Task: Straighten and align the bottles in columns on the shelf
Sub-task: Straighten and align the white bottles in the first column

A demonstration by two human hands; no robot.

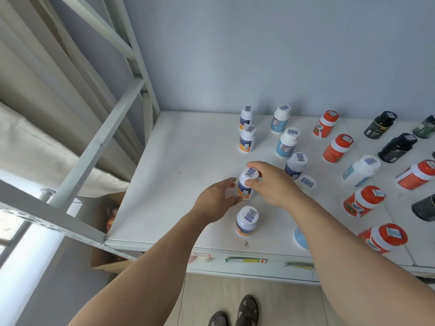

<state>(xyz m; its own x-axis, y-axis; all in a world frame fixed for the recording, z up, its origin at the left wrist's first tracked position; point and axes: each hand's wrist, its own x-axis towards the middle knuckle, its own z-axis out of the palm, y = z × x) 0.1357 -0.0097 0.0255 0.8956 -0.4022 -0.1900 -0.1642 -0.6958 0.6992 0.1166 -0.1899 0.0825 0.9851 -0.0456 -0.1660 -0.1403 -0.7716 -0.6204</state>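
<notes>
Fingers on my right hand are curled over the cap of a white bottle with an orange band, thumb on the near side of the cap, so that one's pinched from the top. My left hand sits just beside the same bottle on its left, fingers spread a bit and only loosely bent; the fingertips look like they're touching or nearly touching the lower label, honestly can't tell which from up here.

That bottle stands upright on the white shelf, toward the left end, in line with three others of the same kind: two further back near the wall and one closer to the front edge.

Next column to the right is white bottles with light blue labels, standing up. Past that come the red-and-white bottles, a bit staggered, with one white and blue bottle mixed in among them. Dark bottles are out at the far right. A light blue cap or lid peeks out from behind my right forearm near the front edge.

Below the shelf I can see a cardboard box and sandals on the floor.
</notes>
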